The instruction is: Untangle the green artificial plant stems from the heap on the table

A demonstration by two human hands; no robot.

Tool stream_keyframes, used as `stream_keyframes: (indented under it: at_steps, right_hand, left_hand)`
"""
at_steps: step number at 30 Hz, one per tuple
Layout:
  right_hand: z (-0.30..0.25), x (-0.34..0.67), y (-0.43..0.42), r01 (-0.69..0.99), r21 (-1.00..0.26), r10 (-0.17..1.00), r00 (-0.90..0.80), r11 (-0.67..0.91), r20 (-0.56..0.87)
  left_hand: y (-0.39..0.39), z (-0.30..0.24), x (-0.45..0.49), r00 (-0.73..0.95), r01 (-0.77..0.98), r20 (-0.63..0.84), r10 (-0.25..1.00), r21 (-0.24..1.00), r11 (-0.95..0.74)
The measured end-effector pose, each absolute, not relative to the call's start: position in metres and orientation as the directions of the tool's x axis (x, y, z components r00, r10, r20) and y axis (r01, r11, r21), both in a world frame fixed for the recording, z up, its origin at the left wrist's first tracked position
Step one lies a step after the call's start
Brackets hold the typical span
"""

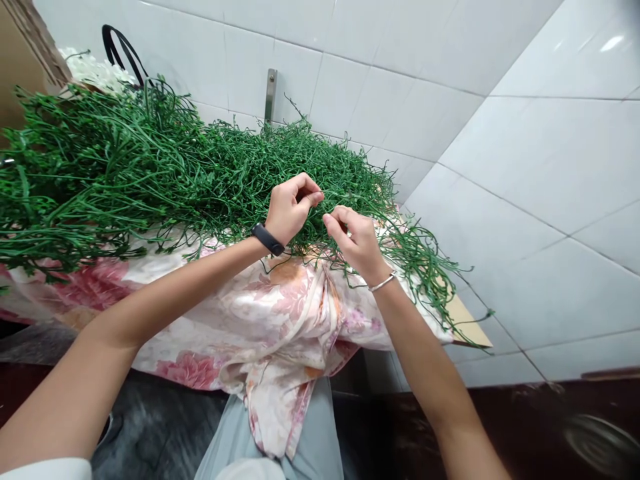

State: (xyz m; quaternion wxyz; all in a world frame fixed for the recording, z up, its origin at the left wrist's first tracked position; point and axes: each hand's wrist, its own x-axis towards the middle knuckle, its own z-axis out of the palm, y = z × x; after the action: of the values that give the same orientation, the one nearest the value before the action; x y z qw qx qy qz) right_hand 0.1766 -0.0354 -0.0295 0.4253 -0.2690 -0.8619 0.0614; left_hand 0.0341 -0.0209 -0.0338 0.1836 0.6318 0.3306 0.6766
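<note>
A long heap of green artificial plant stems [225, 167], thin and tangled, spreads over a floral cloth [240, 307]. My left hand [293, 207] is raised over the front of the heap, with thumb and fingertips pinched together. Just to its right, my right hand [355, 240] makes a similar pinch, its thumb facing the left hand. A small gap separates the two hands. Whatever lies between the fingertips is too small to make out against the green. Some loose stems [425, 267] trail past my right wrist toward the cloth's right end.
White wall tiles [390, 60] rise behind and to the right. A metal bracket [271, 97] stands out at the wall. White flowers [100, 70], a black loop [125, 50] and cardboard [30, 53] are at the back left. A board corner [467, 320] sticks out at right.
</note>
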Motion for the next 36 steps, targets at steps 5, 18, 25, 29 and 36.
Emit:
stream_keyframes:
  at_steps: [5, 18, 25, 29, 36]
  right_hand:
    - [-0.032, 0.176, -0.036, 0.429, -0.293, 0.494, -0.498, 0.855, 0.713]
    - [-0.028, 0.188, -0.031, 0.547, -0.239, 0.487, -0.366, 0.802, 0.793]
    - [-0.027, 0.189, -0.032, 0.490, -0.387, 0.601, -0.423, 0.781, 0.678]
    - [-0.032, 0.178, -0.037, 0.489, -0.377, 0.602, -0.470, 0.787, 0.645]
    - [-0.042, 0.172, -0.039, 0.538, -0.210, 0.511, -0.504, 0.816, 0.696]
  left_hand:
    - [-0.016, -0.037, 0.035, -0.116, 0.230, 0.761, 0.638, 0.646, -0.728]
    - [-0.015, -0.038, 0.029, 0.143, 0.164, 0.749, 0.647, 0.627, -0.762]
    - [-0.017, -0.032, 0.028, 0.149, 0.091, 0.698, 0.700, 0.696, -0.713]
    - [-0.017, -0.033, 0.031, -0.013, 0.120, 0.669, 0.743, 0.739, -0.663]
    - [-0.015, -0.035, 0.037, -0.014, -0.131, 0.448, 0.894, 0.885, -0.446]
